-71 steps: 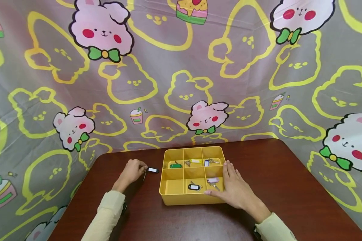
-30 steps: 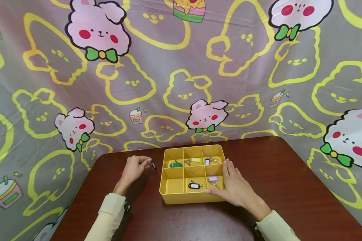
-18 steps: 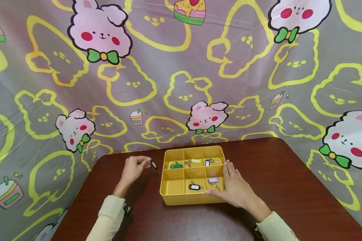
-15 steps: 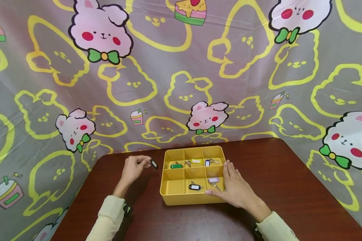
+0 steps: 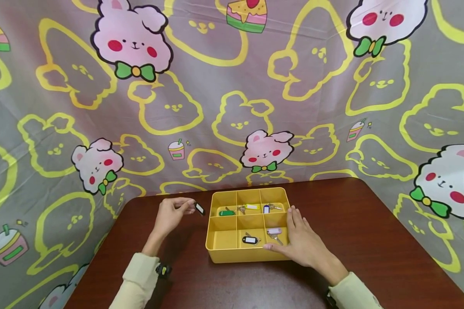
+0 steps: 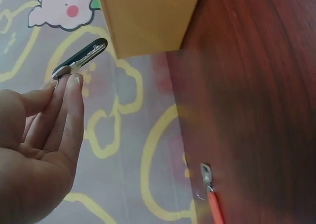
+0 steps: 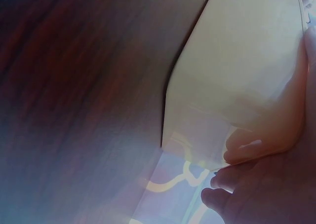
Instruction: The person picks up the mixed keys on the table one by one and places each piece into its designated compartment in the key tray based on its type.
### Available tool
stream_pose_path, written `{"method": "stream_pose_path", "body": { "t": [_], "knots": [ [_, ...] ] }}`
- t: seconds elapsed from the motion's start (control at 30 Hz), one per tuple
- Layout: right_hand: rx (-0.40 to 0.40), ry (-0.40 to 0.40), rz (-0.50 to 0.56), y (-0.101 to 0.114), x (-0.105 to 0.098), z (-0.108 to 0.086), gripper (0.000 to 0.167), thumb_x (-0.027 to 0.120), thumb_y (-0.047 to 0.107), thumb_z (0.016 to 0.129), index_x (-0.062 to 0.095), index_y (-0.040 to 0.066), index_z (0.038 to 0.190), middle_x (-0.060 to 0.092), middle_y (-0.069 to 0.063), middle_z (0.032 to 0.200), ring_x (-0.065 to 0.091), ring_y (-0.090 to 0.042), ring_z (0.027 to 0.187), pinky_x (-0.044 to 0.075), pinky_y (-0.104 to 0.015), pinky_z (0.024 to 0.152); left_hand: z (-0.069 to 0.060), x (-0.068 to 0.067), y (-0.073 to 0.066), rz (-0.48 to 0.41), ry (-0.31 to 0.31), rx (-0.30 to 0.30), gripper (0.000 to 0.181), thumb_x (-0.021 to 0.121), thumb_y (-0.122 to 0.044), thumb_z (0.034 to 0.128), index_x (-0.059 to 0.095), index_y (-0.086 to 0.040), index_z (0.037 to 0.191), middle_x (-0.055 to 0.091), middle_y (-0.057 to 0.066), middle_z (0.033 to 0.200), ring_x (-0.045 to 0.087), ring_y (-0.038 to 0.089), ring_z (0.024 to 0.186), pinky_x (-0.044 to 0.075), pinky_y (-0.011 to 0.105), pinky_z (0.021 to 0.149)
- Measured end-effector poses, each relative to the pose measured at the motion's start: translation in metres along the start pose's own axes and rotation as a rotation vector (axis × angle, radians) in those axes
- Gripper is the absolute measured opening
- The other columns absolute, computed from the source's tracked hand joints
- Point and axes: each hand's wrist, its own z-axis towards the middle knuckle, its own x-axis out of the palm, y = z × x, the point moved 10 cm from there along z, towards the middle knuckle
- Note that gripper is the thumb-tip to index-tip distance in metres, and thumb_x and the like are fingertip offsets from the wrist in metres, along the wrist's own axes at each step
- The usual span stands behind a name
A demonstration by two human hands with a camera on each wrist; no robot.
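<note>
My left hand (image 5: 169,216) is raised over the table, left of the yellow compartment box (image 5: 232,255). Its thumb and fingertips pinch the ring end of a key with a black key tag (image 5: 199,208); in the left wrist view the key (image 6: 89,55) lies along the tag. My right hand (image 5: 307,240) rests against the box's right front corner with straight fingers along the side and the thumb at the front rim. Inside the box are keys with a green tag (image 5: 227,213), yellow tag (image 5: 252,207), blue tag (image 5: 266,209), black tag (image 5: 250,240) and lilac tag (image 5: 273,231).
The box stands on a dark reddish-brown table (image 5: 340,214). A key with a red tag (image 6: 216,206) lies on the table in the left wrist view; my left hand and arm hide it in the head view. A patterned cloth (image 5: 232,107) hangs behind and at both sides.
My left hand has lifted the black-tagged key off the table and moved slightly right towards the box. My right hand has stayed at the box's corner.
</note>
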Motion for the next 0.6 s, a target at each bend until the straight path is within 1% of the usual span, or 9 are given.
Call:
{"method": "stream_pose_path", "body": {
  "t": [0.17, 0.3, 0.43, 0.6],
  "knots": [
    [0.000, -0.002, -0.002, -0.001, 0.001, 0.001, 0.138, 0.059, 0.090, 0.080, 0.019, -0.013, 0.162, 0.017, -0.034, 0.171, 0.021, -0.049, 0.161, 0.026, -0.060, 0.130, -0.001, 0.002, -0.010, -0.015, 0.014, 0.012, 0.018, 0.071, -0.008, 0.0996, 0.079, 0.006, 0.108, 0.080, 0.024, 0.098, 0.081, 0.021, 0.080, 0.067, 0.033, 0.074],
    [-0.002, -0.001, -0.004, -0.001, 0.001, 0.001, 0.139, 0.058, 0.091, 0.080, 0.018, -0.013, 0.162, 0.017, -0.034, 0.171, 0.022, -0.049, 0.161, 0.026, -0.060, 0.130, -0.001, 0.004, -0.015, -0.022, 0.024, 0.007, 0.018, 0.071, -0.009, 0.0999, 0.080, 0.004, 0.108, 0.081, 0.023, 0.098, 0.081, 0.019, 0.079, 0.067, 0.036, 0.076],
    [-0.005, -0.001, -0.003, -0.001, 0.002, 0.001, 0.139, 0.059, 0.091, 0.080, 0.018, -0.014, 0.162, 0.017, -0.034, 0.171, 0.022, -0.048, 0.160, 0.026, -0.060, 0.130, -0.001, 0.005, -0.019, -0.022, 0.035, 0.001, 0.018, 0.071, -0.010, 0.1002, 0.080, 0.004, 0.108, 0.081, 0.022, 0.099, 0.081, 0.016, 0.079, 0.066, 0.031, 0.075],
    [-0.019, -0.015, -0.008, -0.001, 0.001, 0.002, 0.138, 0.058, 0.091, 0.080, 0.020, -0.014, 0.161, 0.018, -0.035, 0.170, 0.024, -0.049, 0.160, 0.028, -0.061, 0.129, -0.002, 0.008, -0.025, -0.022, 0.052, 0.012, 0.020, 0.070, -0.010, 0.1010, 0.078, 0.006, 0.110, 0.081, 0.023, 0.100, 0.081, 0.015, 0.080, 0.066, 0.027, 0.074]
  ]
}}
